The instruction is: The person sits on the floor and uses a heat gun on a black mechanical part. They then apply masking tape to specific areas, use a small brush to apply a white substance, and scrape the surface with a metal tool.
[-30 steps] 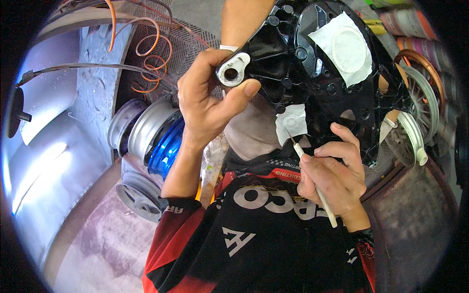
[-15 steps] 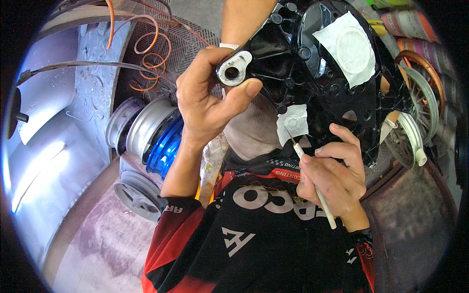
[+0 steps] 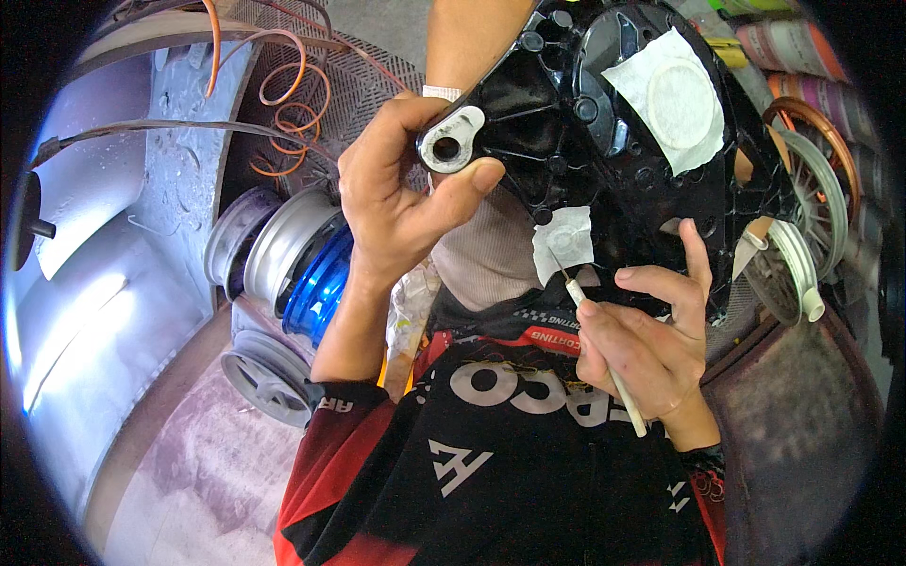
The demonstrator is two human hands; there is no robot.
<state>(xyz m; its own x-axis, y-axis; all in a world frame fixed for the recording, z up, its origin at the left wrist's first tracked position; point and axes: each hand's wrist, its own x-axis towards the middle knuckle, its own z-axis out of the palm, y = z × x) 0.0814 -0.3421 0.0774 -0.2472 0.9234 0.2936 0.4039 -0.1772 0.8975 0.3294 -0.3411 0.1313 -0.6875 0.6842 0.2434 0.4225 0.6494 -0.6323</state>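
Note:
My left hand (image 3: pixel 396 189) grips the end of a glossy black cast part (image 3: pixel 538 132), around a bare silver lug (image 3: pixel 464 126) with a round hole. My right hand (image 3: pixel 642 330) holds a slim white-handled blade (image 3: pixel 613 377) between thumb and fingers, two fingers raised toward the part. Its thin tip rests at a small white masking patch (image 3: pixel 571 229) on the black part, where a ring shape shows through. A larger white patch (image 3: pixel 678 99) with a circular raised outline is stuck higher up on the same part.
At left are wheel rims (image 3: pixel 278 250), a blue rim (image 3: pixel 316 283), coiled orange hose (image 3: pixel 293 71) and pale metal panels (image 3: pixel 94 302). At right stand more wheels (image 3: pixel 816 189) and stacked colored rolls (image 3: pixel 783 52). A bare limb with a white band (image 3: pixel 472 38) shows behind the part.
The fingers of my right hand have lifted and stretched up along the part, while the blade stays at the small patch. My left hand keeps its grip, nearly unmoved.

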